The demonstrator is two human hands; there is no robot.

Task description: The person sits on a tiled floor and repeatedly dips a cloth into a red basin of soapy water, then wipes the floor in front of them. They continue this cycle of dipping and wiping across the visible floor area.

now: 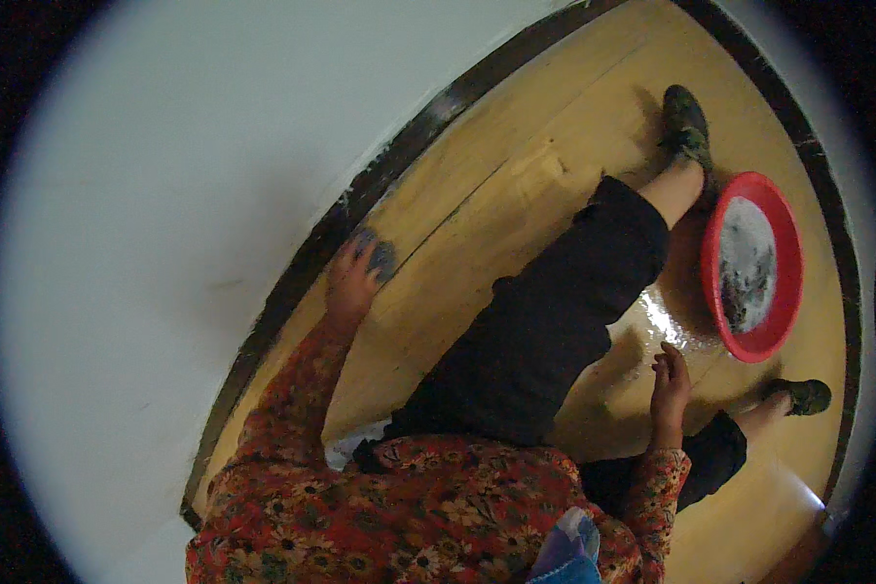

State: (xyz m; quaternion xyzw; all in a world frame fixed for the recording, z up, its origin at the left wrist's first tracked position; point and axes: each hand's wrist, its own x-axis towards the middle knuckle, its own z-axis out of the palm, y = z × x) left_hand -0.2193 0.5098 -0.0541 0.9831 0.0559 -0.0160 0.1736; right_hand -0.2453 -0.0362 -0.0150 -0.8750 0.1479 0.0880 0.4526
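My left hand [350,281] is spread over a grey-blue scrubbing pad or cloth [382,260], pressed on the yellow floor beside the dark skirting. Whether its fingers close round the pad is hard to tell, but the pad is under them. My right hand [671,383] is raised near my right leg with its fingers loosely bent and nothing seen in it. A red plastic basin [791,292] stands on the floor beyond that hand, holding whitish foamy water [748,255] with dark patches.
A dark skirting [292,281] runs along the foot of the white wall [153,219] on the left; another edges the right side. Wet, shiny floor [661,317] lies between my legs, near the basin. My black-trousered legs [525,328] stretch across the yellow floor [482,190].
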